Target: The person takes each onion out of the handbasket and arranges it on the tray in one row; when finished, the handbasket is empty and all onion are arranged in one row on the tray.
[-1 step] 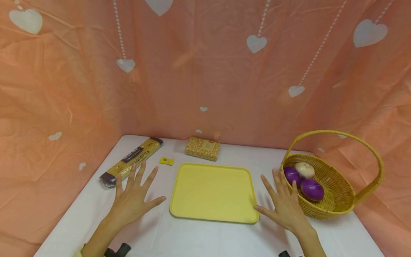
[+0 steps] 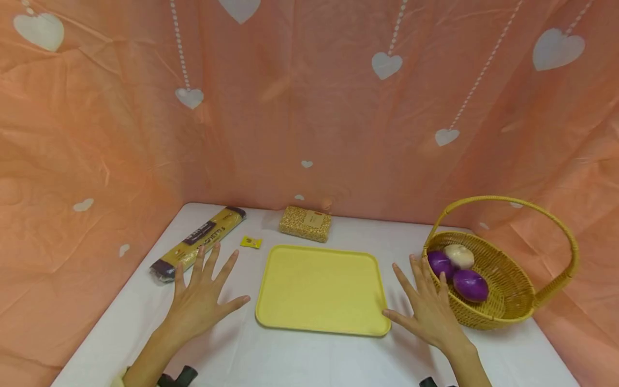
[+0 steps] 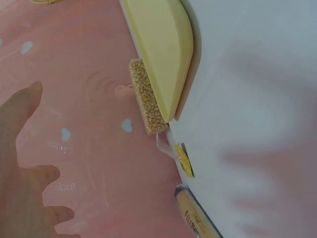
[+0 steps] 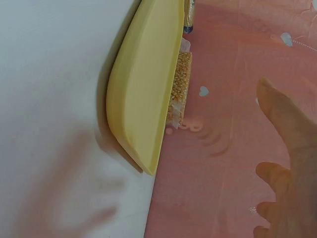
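Observation:
My left hand (image 2: pixel 199 305) hovers with its fingers spread and holds nothing. Its fingertips overlap the near side of a long spaghetti packet (image 2: pixel 205 236) in the head view. To the right, my right hand (image 2: pixel 427 316) is likewise spread and empty, its fingertips close to the wicker basket (image 2: pixel 515 293). A yellow rectangular tray (image 2: pixel 321 290) lies flat between the hands, with the right thumb overlapping its near right corner in the head view. Both wrist views show the hands raised, with thumbs (image 3: pixel 30 101) and fingers extended apart from the tray.
Behind the tray lies a clear packet of yellowish kernels (image 2: pixel 304 224). A small yellow wrapped sweet (image 2: pixel 251 242) sits near the spaghetti. Inside the tall-handled basket are two glossy purple oval things (image 2: pixel 470 285) and a whitish round one (image 2: pixel 459 256). A pink heart-patterned curtain (image 2: pixel 309 118) surrounds the white table.

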{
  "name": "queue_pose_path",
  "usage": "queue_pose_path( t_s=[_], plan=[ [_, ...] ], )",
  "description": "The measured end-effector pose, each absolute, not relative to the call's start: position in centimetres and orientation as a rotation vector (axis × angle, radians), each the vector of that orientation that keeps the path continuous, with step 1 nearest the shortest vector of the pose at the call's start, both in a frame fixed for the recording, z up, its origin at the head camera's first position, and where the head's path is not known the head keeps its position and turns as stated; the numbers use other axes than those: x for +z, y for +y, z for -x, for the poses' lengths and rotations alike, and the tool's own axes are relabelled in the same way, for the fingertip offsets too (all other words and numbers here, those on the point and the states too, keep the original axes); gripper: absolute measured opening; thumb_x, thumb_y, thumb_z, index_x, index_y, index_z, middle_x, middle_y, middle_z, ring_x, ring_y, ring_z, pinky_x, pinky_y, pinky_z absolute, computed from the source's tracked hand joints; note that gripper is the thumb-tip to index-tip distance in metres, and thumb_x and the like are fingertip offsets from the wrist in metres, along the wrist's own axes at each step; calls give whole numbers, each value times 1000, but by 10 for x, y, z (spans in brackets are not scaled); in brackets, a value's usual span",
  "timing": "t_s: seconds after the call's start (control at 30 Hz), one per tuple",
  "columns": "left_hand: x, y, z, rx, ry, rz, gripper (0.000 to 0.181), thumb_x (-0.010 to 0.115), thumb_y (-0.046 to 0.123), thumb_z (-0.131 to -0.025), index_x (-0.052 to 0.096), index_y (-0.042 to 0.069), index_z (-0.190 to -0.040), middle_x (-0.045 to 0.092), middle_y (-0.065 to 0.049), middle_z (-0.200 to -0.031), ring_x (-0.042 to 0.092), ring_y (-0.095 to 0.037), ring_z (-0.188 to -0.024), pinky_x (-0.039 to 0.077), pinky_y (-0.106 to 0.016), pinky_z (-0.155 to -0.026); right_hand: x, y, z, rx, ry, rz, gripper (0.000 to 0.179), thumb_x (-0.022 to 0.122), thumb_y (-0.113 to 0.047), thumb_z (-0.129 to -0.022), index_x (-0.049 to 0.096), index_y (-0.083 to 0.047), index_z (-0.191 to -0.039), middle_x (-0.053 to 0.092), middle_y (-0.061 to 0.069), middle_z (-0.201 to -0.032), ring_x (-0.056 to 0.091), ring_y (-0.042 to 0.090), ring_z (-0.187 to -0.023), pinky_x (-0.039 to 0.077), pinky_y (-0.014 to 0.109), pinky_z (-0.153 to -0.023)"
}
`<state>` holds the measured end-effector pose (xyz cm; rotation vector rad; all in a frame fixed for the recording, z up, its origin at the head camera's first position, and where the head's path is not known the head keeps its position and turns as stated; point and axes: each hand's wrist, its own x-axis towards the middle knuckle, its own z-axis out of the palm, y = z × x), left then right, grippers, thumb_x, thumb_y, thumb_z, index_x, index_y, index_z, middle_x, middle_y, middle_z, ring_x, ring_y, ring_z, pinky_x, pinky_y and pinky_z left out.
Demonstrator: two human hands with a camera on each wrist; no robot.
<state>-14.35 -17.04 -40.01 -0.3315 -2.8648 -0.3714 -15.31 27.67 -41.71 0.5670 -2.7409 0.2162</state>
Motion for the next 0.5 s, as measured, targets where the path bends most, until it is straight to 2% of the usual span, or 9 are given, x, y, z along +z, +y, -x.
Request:
queue_pose_path(
  t_s=[0.27, 0.43, 0.5],
  plan=[
    [-400, -171, 144, -421, -2848, 337, 90, 50, 69, -80, 16, 25, -150, 8, -17, -154, -8, -36, -141, -13, -66, -105, -417, 276, 158, 226, -2711, -600, 91, 63, -56, -78, 20, -20, -150, 0, 16, -155, -6, 31, -142, -9, 54, -113],
    [-400, -170, 145, -463, -2811, 342, 91, 56, 65, -79, 17, 25, -150, 14, -21, -152, -3, -39, -140, -4, -68, -106, -416, 275, 161, 264, -2622, -640, 91, 68, -55, -74, 29, -16, -147, 15, 21, -152, 10, 38, -140, 3, 50, -116],
    [-401, -170, 145, -486, -2794, 345, 91, 59, 63, -78, 18, 24, -150, 16, -22, -151, 2, -41, -140, 4, -69, -106, -416, 275, 162, 291, -2589, -654, 91, 70, -53, -72, 32, -15, -146, 20, 20, -151, 19, 41, -137, 13, 54, -114]
  ],
)
